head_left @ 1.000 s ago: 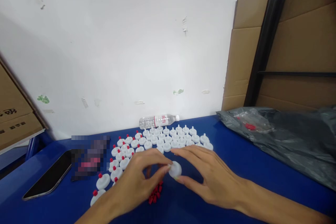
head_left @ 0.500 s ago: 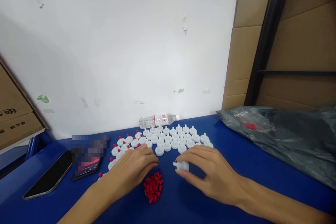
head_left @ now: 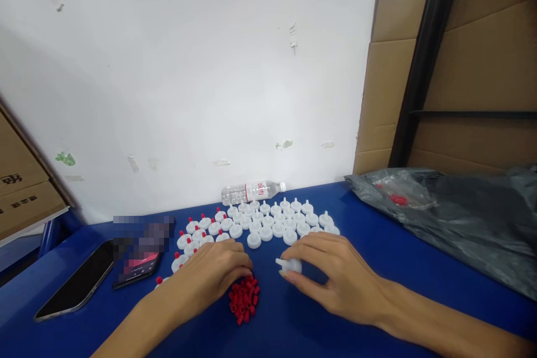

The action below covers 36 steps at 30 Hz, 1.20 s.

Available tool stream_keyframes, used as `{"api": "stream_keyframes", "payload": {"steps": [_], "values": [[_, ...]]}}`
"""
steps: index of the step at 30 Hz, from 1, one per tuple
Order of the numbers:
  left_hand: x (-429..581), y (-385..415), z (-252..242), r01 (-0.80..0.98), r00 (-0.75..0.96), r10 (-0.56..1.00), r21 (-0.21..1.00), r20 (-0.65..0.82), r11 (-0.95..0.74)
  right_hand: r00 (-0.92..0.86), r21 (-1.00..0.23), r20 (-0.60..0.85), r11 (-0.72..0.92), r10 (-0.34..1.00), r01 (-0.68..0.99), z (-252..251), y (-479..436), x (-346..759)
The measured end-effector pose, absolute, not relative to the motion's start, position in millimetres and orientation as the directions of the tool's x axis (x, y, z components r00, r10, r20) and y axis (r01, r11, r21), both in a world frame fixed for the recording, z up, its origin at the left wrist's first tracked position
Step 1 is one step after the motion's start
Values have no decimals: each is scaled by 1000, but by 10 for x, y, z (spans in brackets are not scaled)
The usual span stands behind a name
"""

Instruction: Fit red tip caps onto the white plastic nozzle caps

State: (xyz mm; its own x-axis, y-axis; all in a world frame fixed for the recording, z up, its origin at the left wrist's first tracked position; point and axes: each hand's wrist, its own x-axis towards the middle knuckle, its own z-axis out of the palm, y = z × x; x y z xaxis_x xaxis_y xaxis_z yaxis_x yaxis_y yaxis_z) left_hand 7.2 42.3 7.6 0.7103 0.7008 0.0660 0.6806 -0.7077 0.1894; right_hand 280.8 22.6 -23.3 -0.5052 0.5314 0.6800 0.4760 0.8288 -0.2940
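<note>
1 lid (head_left: pixel 294 265): right hand (head_left: pixel 338 277) | left hand (head_left: pixel 216 268): moved to red caps (head_left: pixel 244 299)

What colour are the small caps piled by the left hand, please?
The small caps are red, clearest in the head view.

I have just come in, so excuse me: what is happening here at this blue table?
A person is handling small plastic parts with two bare hands at a blue table. The right hand holds a white nozzle piece, its bare spout pointing left. The left hand is at the far edge of a pile of red caps; whether it grips one is hidden. Beyond the hands, red-tipped pieces stand on the left and bare-spouted pieces on the right.
</note>
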Motion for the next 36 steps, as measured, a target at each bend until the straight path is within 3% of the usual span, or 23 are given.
{"api": "stream_keyframes", "payload": {"steps": [8, 17, 36], "values": [[72, 415, 186, 651, 691, 720, 375, 66, -660, -521, -292, 663, 827, 537, 480, -224, 232, 2813], [29, 497, 66, 693, 683, 724, 228, 96, -684, -524, -298, 654, 822, 546, 485, -231, 230, 2814], [49, 442, 74, 731, 637, 768, 260, 72, -631, -537, -307, 615, 803, 577, 511, -213, 230, 2815]]}}
